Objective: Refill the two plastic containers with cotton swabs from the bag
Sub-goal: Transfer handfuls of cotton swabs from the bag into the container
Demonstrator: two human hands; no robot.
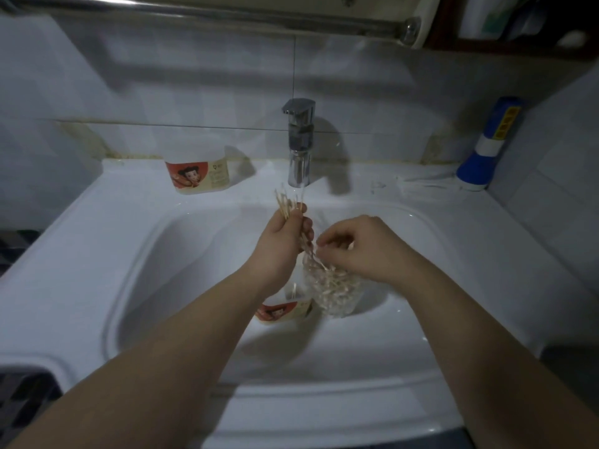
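Head view, left hand (285, 236): fingers curled round a bunch of cotton swabs (287, 202); the sticks fan upward just below the tap (299, 140).
Head view, right hand (355, 249): fingertips pinched at the mouth of the bag (335, 288); whether they grip the film or swabs inside, cannot tell.
Bag: clear plastic, hanging between the two hands over the basin, its lower part bulging with swabs.
Near container (282, 311): down in the sink (129, 254), under the left wrist and partly hidden; fill level not visible.
Far container (197, 171): upright on the ledge by the wall, left of the tap, well apart from both hands.
Ledge, right corner: blue-and-white object (489, 147), kind unclear.
Step (judged): a bunch is out of the bag; transfer not yet made.
Next (judged): turn the bunch ends-down and lower it into the near container, keeping the sticks parallel so they clear the mouth and the bag upright so nothing spills into the basin.
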